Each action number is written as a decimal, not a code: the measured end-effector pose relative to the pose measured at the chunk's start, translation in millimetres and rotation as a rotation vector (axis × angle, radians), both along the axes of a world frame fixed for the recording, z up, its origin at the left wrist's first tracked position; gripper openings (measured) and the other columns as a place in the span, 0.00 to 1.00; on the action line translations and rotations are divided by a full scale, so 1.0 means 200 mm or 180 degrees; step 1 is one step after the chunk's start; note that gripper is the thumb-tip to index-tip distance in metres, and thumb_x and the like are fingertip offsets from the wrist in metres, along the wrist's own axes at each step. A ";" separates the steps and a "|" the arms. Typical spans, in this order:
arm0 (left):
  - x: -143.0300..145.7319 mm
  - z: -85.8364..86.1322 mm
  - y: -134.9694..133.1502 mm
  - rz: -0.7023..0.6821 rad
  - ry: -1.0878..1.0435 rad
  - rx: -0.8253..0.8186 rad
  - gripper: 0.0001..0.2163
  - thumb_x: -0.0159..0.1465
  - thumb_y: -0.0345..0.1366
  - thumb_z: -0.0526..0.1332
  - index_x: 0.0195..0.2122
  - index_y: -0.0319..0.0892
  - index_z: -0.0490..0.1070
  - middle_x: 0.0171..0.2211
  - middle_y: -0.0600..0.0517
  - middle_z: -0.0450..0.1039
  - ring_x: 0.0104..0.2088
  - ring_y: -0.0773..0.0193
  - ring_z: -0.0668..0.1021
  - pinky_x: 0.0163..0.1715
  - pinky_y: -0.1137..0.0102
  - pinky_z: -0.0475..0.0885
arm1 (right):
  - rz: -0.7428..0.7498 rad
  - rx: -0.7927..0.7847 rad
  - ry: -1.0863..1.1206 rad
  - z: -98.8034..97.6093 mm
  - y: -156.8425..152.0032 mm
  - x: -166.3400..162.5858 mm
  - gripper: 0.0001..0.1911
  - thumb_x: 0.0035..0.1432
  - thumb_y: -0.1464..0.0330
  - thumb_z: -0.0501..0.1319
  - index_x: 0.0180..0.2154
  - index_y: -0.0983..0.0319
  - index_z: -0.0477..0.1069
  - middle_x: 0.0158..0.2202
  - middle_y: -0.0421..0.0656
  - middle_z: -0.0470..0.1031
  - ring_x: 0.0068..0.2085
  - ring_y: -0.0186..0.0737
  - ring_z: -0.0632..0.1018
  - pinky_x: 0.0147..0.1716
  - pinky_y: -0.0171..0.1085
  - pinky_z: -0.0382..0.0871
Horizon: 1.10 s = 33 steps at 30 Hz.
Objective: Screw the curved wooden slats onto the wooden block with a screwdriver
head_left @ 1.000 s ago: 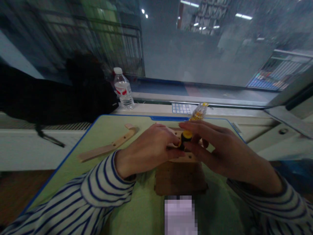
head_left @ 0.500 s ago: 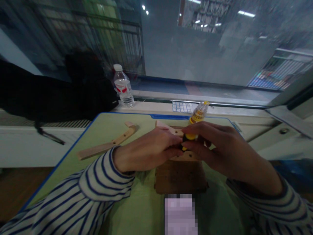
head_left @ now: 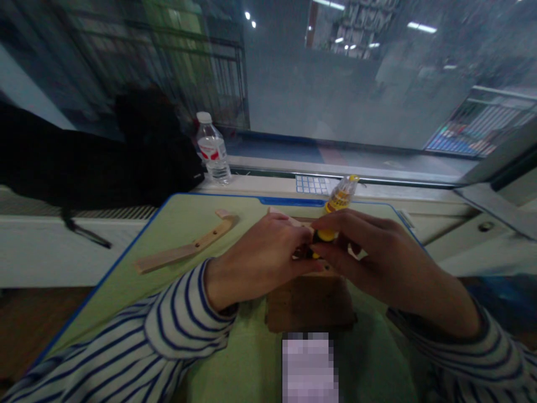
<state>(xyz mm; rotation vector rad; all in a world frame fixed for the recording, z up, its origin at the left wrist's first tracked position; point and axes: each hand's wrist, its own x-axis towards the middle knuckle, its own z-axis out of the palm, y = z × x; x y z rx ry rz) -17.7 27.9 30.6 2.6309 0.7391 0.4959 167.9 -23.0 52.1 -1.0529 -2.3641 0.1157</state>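
Note:
My right hand (head_left: pixel 377 263) is closed round a small yellow and black screwdriver (head_left: pixel 322 238), held upright over a light wooden piece (head_left: pixel 293 223). My left hand (head_left: pixel 262 260) presses on that piece with its fingers curled beside the tool's tip. The light piece rests on a dark brown wooden board (head_left: pixel 309 305) lying on the green desk (head_left: pixel 176 224). The spot where the tip meets the wood is hidden by my fingers.
A curved wooden slat with holes (head_left: pixel 184 249) lies to the left on the desk. On the sill behind stand a water bottle (head_left: pixel 213 150), a clear case of yellow bits (head_left: pixel 342 196) and a black bag (head_left: pixel 104 157). A window fills the background.
My left hand has shifted slightly right, closer round the tool's tip. The right hand keeps its grip on the screwdriver in about the same place.

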 end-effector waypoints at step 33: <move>-0.03 -0.02 0.03 -0.0378 -0.0040 -0.0138 0.08 0.66 0.36 0.57 0.38 0.42 0.74 0.36 0.51 0.76 0.40 0.63 0.76 0.43 0.69 0.66 | -0.0283 0.0487 -0.0474 0.01 -0.03 -0.02 0.11 0.64 0.65 0.56 0.45 0.62 0.70 0.42 0.47 0.79 0.36 0.43 0.80 0.33 0.39 0.73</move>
